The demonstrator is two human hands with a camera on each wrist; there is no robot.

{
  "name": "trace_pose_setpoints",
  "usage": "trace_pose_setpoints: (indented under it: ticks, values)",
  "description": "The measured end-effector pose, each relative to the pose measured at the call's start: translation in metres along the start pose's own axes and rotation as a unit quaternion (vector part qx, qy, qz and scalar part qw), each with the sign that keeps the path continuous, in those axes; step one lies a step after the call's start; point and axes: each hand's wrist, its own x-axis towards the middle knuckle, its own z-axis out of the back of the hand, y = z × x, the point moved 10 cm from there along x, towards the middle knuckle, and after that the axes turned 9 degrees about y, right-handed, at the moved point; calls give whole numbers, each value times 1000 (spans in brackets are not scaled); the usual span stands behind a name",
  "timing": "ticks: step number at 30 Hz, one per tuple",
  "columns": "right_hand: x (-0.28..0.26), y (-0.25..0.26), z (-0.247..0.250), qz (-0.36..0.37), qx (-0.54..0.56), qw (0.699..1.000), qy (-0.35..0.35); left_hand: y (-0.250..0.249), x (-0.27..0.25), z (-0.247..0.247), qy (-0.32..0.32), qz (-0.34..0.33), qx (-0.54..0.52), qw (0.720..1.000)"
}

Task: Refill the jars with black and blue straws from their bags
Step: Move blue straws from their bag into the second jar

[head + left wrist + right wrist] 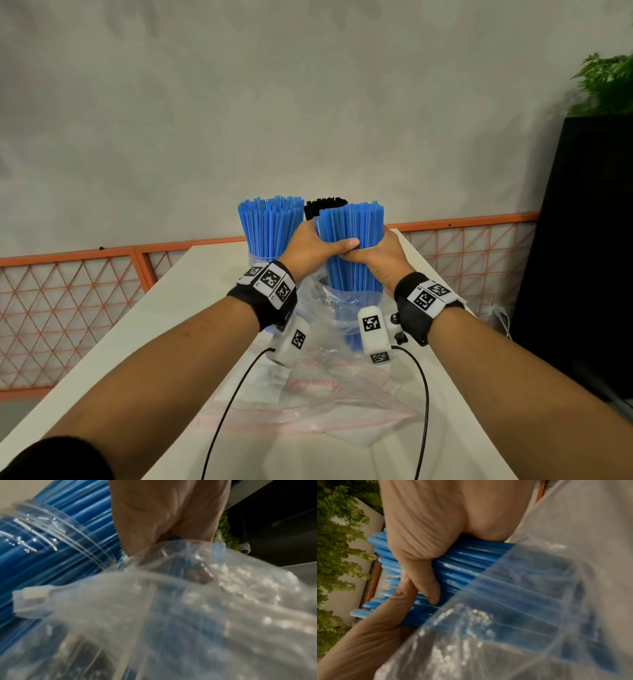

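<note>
Both hands wrap one thick bundle of blue straws held upright over the white table. My left hand grips it from the left with the thumb across the front, and my right hand grips it from the right. The bundle's lower half still sits inside a clear plastic bag. In the right wrist view the fingers curl round the blue straws above the bag. A clear jar packed with blue straws stands just left. Black straws show behind.
A flattened clear bag with red print lies on the table near me. An orange mesh fence runs behind the table. A black cabinet with a green plant stands at the right.
</note>
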Motion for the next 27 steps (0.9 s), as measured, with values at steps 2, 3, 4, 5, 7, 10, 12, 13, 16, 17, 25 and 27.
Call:
trace_pose_setpoints:
  ticks: [2,3,4,5,7,10,12,13,16,17,25,27]
  values:
    - [0,-1,1,0,6,1000,-3,1,0,2,-6,-7,-16,1000]
    - [0,-2,2,-1,9,1000,-6,1,0,2,-8,-11,-21,1000]
    - [0,-3,3,-3,9,1000,-8,1,0,3,-11,-13,-22,1000]
    - [1,-4,4,-6,7,1000,-12,2,1,4,-14,-12,-21,1000]
    - [2,-5,5,-11,-1,1000,-18,3,1,5,-13,-2,-21,1000]
    - [3,-6,6,-14,-4,1000,-21,1,1,5,5,8,-3,1000]
    - [4,-5,7,-10,-9,1000,-23,-7,3,9,4,4,39,999]
    - [4,-5,8,-9,-14,1000,-23,-12,4,11,7,0,48,999]
    - [5,-5,11,-8,-30,999,-34,-19,8,17,15,-4,16,1000]
    - [5,-5,11,-6,-31,999,-35,-18,7,19,13,-6,7,1000]
    - [8,-8,12,-2,-49,998,-42,19,-7,14,8,20,6,1000]
    - [8,-7,12,0,-53,997,-47,24,-9,12,4,33,2,999]
